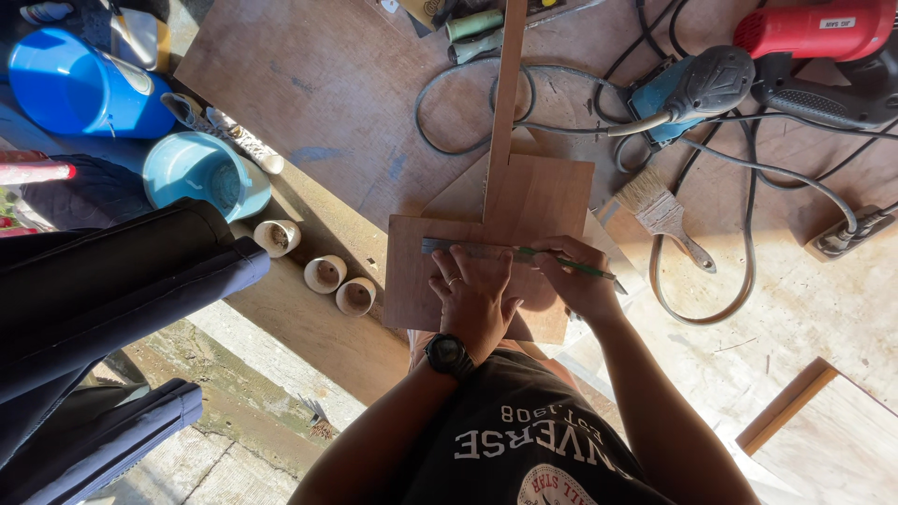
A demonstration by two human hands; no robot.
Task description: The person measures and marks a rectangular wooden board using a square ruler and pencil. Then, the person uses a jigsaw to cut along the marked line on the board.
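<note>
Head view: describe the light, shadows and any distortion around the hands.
Head view: hard sunlight from the right lights the plywood board and both hands, left hand and right hand; deep shadow covers the left side; the wide lens bends the edges; focus stays sharp on the pencil.

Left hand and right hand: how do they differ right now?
The left hand lies flat with fingers spread, pressing the metal ruler down; the right hand is curled around a green pencil. The left wrist wears a black watch; the right wrist is bare. Both rest on the plywood panel.
</note>
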